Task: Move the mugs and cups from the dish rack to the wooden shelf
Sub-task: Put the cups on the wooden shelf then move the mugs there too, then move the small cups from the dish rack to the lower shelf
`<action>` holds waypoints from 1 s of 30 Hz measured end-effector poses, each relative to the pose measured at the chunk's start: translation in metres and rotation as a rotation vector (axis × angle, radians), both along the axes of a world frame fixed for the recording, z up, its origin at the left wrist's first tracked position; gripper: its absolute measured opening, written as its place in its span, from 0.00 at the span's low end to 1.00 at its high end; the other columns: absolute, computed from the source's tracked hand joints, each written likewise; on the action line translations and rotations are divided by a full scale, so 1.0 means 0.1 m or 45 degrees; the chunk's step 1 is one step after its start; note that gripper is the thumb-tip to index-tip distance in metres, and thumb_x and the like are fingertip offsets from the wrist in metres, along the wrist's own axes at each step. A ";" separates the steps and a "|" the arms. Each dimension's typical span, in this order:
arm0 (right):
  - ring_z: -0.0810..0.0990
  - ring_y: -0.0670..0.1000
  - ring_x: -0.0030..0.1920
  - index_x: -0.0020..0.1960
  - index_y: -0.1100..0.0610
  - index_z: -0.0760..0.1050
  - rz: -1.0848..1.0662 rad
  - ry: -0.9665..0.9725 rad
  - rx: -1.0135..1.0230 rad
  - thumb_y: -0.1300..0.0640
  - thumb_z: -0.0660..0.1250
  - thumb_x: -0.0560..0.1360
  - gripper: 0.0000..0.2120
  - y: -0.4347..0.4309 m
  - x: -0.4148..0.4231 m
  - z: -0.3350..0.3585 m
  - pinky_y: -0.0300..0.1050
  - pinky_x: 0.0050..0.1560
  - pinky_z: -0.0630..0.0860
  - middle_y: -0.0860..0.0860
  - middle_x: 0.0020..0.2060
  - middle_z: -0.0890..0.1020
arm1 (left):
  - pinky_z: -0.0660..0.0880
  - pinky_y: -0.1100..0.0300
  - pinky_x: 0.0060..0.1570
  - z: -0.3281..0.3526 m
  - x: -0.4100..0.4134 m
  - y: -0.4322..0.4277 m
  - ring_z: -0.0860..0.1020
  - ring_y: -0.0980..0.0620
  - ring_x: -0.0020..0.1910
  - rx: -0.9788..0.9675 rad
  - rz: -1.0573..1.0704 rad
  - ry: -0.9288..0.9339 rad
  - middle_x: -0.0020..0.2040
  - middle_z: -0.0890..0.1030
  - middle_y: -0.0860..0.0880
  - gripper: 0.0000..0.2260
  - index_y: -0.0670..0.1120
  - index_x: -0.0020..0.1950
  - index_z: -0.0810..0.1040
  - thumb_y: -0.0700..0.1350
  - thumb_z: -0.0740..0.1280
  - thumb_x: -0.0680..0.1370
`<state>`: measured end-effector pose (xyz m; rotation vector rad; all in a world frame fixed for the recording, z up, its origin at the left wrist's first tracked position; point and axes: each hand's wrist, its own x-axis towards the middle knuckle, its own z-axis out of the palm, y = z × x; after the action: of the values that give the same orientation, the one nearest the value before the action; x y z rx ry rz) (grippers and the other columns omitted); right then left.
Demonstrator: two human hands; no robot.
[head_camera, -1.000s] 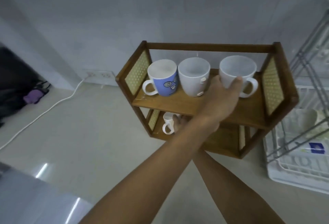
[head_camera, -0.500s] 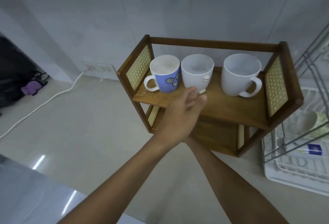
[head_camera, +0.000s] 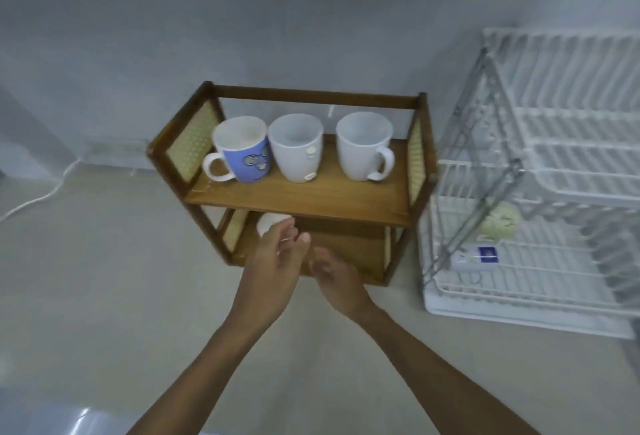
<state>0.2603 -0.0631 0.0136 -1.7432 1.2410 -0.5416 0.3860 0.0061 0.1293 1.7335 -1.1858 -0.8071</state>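
Both hands, left (head_camera: 273, 272) and right (head_camera: 334, 275), open and empty, withdrawn below wooden shelf (head_camera: 298, 197)

The pale worktop (head_camera: 104, 279) carries a wooden shelf (head_camera: 298, 197) and, just to its right, a white dish rack (head_camera: 540, 310). On the shelf's upper board stand a blue mug (head_camera: 247, 161), a white cup (head_camera: 296, 147) and a white mug (head_camera: 363, 145); another white cup (head_camera: 268, 221) sits on the lower board.

Three mugs (head_camera: 298, 149) crowd upper shelf (head_camera: 294, 197) back, front strip bare, lower tier's right side open
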 end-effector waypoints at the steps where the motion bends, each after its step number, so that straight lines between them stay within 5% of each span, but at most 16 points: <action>1: 0.82 0.50 0.61 0.71 0.55 0.74 0.031 -0.007 -0.014 0.53 0.62 0.83 0.17 0.09 -0.26 0.00 0.47 0.63 0.77 0.50 0.63 0.83 | 0.74 0.68 0.56 -0.08 -0.16 0.00 0.78 0.67 0.60 0.022 -0.049 -0.002 0.62 0.81 0.58 0.19 0.54 0.71 0.75 0.56 0.66 0.81; 7: 0.84 0.42 0.56 0.70 0.53 0.76 -0.094 0.131 -0.075 0.52 0.67 0.81 0.18 0.57 -1.98 0.22 0.34 0.58 0.76 0.46 0.65 0.81 | 0.70 0.78 0.47 -0.38 -1.47 -0.12 0.75 0.74 0.54 0.135 -0.434 -0.015 0.60 0.78 0.64 0.19 0.57 0.70 0.73 0.61 0.63 0.81; 14: 0.84 0.41 0.51 0.66 0.55 0.76 -0.407 0.253 -0.126 0.57 0.67 0.81 0.14 0.52 -3.58 0.40 0.29 0.51 0.76 0.48 0.60 0.83 | 0.70 0.65 0.62 -0.69 -2.99 -0.45 0.75 0.58 0.65 0.114 -0.714 -0.214 0.68 0.76 0.54 0.21 0.53 0.71 0.72 0.59 0.64 0.81; 19: 0.83 0.41 0.47 0.65 0.53 0.76 -0.475 0.250 -0.170 0.54 0.68 0.81 0.13 -0.05 -4.07 0.36 0.25 0.44 0.73 0.49 0.59 0.83 | 0.69 0.51 0.66 -0.94 -3.30 -1.02 0.72 0.44 0.67 0.129 -0.551 -0.564 0.66 0.74 0.46 0.19 0.47 0.69 0.74 0.54 0.65 0.81; 21: 0.83 0.46 0.49 0.65 0.54 0.74 -0.488 0.265 -0.179 0.51 0.68 0.80 0.16 -0.32 -4.07 0.33 0.29 0.48 0.75 0.51 0.60 0.82 | 0.66 0.48 0.69 -1.03 -3.30 -1.18 0.68 0.41 0.70 0.170 -0.443 -0.685 0.70 0.70 0.43 0.20 0.47 0.69 0.74 0.55 0.65 0.80; 24: 0.80 0.56 0.62 0.72 0.53 0.69 -0.480 0.365 -0.109 0.41 0.67 0.78 0.27 -0.80 -3.97 0.24 0.50 0.60 0.76 0.56 0.66 0.77 | 0.59 0.43 0.73 -1.16 -3.41 -1.35 0.59 0.37 0.77 0.268 -0.311 -0.826 0.78 0.62 0.39 0.25 0.49 0.73 0.72 0.58 0.65 0.79; 27: 0.63 0.60 0.77 0.81 0.51 0.56 -0.482 0.521 0.137 0.28 0.62 0.74 0.44 -1.20 -3.74 0.14 0.54 0.70 0.66 0.59 0.79 0.60 | 0.57 0.36 0.74 -1.23 -3.48 -1.41 0.53 0.34 0.79 0.416 -0.283 -0.867 0.80 0.57 0.38 0.26 0.52 0.75 0.70 0.61 0.65 0.79; 30: 0.51 0.61 0.81 0.83 0.51 0.49 -0.511 0.459 0.399 0.28 0.63 0.73 0.49 -1.42 -3.59 -0.01 0.56 0.78 0.52 0.59 0.82 0.51 | 0.59 0.34 0.74 -1.28 -3.51 -1.38 0.49 0.33 0.80 0.503 -0.270 -0.792 0.82 0.51 0.38 0.26 0.55 0.76 0.68 0.59 0.66 0.79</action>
<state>-0.0983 -0.2053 0.0128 -1.3663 1.8442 -0.2398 0.0346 -0.1317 0.0017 2.3123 -1.7303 -0.6710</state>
